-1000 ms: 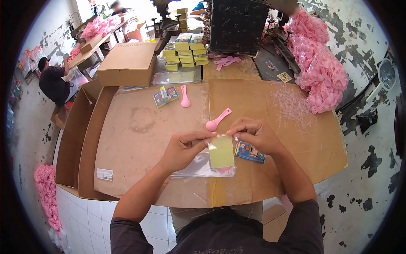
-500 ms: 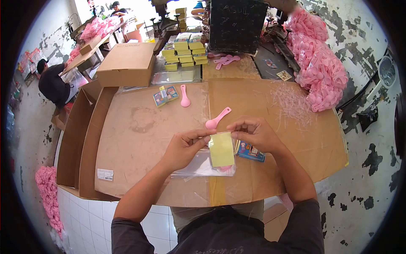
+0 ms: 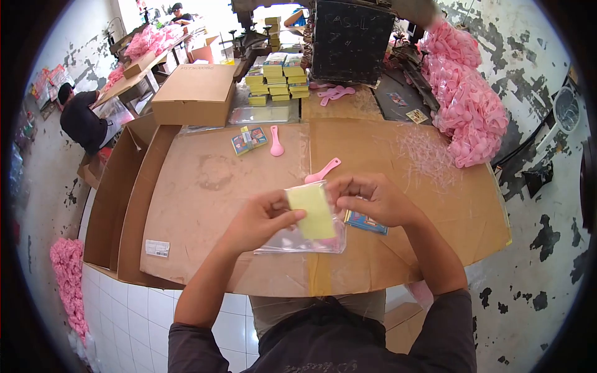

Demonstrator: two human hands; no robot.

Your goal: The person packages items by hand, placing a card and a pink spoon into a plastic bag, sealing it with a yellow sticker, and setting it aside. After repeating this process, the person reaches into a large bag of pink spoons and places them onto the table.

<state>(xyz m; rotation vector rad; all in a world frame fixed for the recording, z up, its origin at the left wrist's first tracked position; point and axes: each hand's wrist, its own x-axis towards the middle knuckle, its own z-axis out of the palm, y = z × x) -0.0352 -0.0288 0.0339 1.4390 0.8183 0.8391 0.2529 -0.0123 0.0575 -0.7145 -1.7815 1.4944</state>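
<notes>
My left hand [image 3: 258, 217] is closed on a yellow card [image 3: 311, 213] inside a clear plastic bag, thumb across its front. The fingers of my right hand [image 3: 367, 200] are curled at the bag's upper right edge and seem to pinch the plastic. Underneath lie flat clear plastic bags [image 3: 298, 244]. Just beyond the card lies a pink spoon [image 3: 324, 171], partly hidden by it. Colourful printed cards [image 3: 367, 222] rest on the cardboard under my right hand.
Farther back lie a bundle of cards [image 3: 249, 141] and another pink spoon [image 3: 277, 142]. Yellow-edged card stacks [image 3: 277, 81] stand behind, beside a closed carton [image 3: 193, 93]. Plastic strips [image 3: 429, 152] and bagged pink spoons [image 3: 469, 99] are at right. A person [image 3: 84, 118] sits far left.
The bagged yellow card has shifted left and tilted. My left hand has moved from its top corner to its left side, while my right hand stays near its upper right edge.
</notes>
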